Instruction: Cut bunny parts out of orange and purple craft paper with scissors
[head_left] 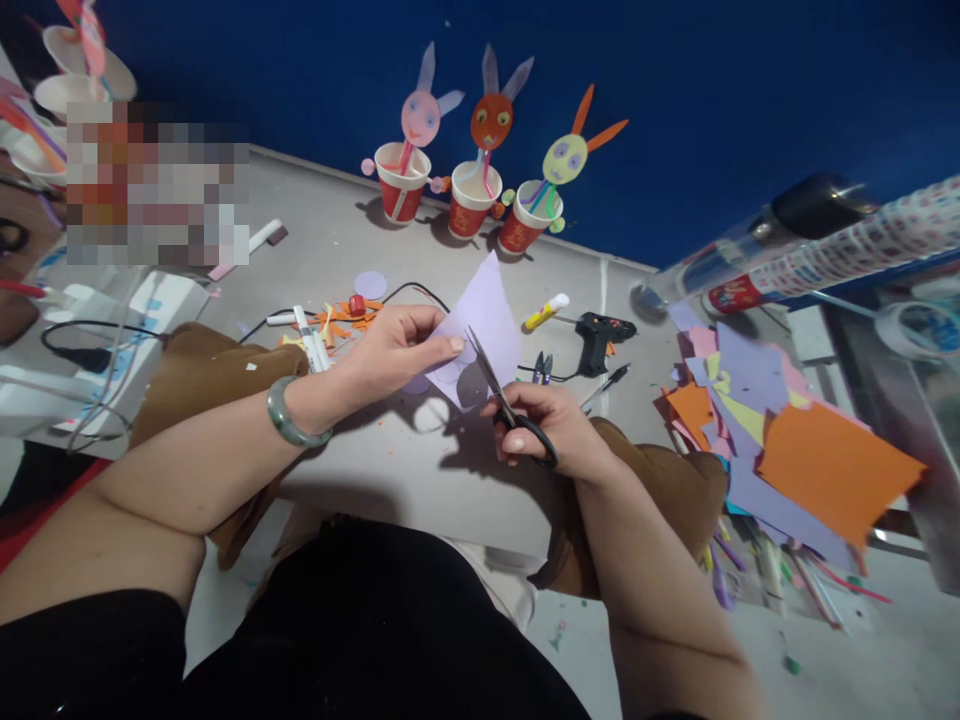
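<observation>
My left hand [397, 350] pinches a sheet of light purple paper [491, 305] between thumb and fingers, holding it above the table. Faint drawn lines show near its lower left. My right hand [551, 425] is wrapped round the black handles of a pair of scissors [491, 375], whose blades lie against the paper and point up and left. Whether the blades are cutting at this instant I cannot tell. A purple paper circle [370, 285] lies on the table beyond my left hand, beside orange and yellow paper scraps [341, 322].
Three paper-cup rabbits, pink [403, 185], orange [475, 200] and yellow [529, 215], stand along the blue partition [315, 80]. A black glue gun [598, 340], a yellow glue stick [544, 313] and small snips [542, 368] lie right of the paper. Coloured sheets [832, 460] are piled at far right.
</observation>
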